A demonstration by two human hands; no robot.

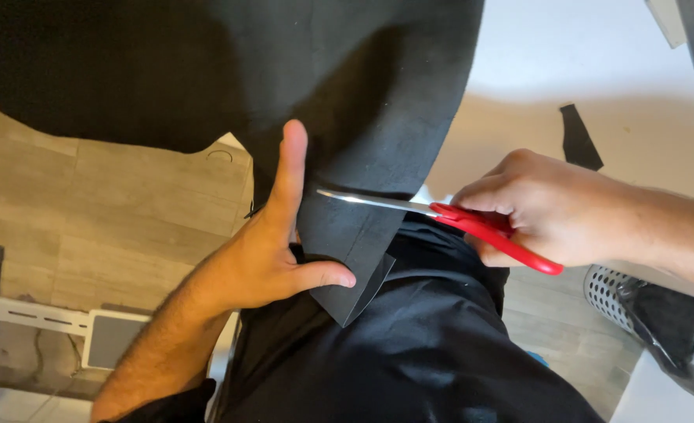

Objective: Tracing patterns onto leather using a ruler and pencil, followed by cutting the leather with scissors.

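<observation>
The right grip (pixel 542 215) clenched the scissors (pixel 441 213) while the left (pixel 272 251) pinched black fabric (pixel 362 102); blades near the forefinger risked a nick.

Bare forearms, black trousers (pixel 433 352), no sleeves

The black sheet (pixel 347 86) fills the upper middle and hangs over the lap, so the way across is blocked there, with the left hand (pixel 272 251) pinching its lower corner and the right hand (pixel 546 207) driving red scissors (pixel 472 219) in from the right edge. Left of the sheet the wooden floor (pixel 112 204) lies open down to a white frame (pixel 41 317). To the right, the pale surface (pixel 644 133) is open save for a black scrap (pixel 578 137) and a mesh bin (pixel 617 294) below the right forearm.
</observation>
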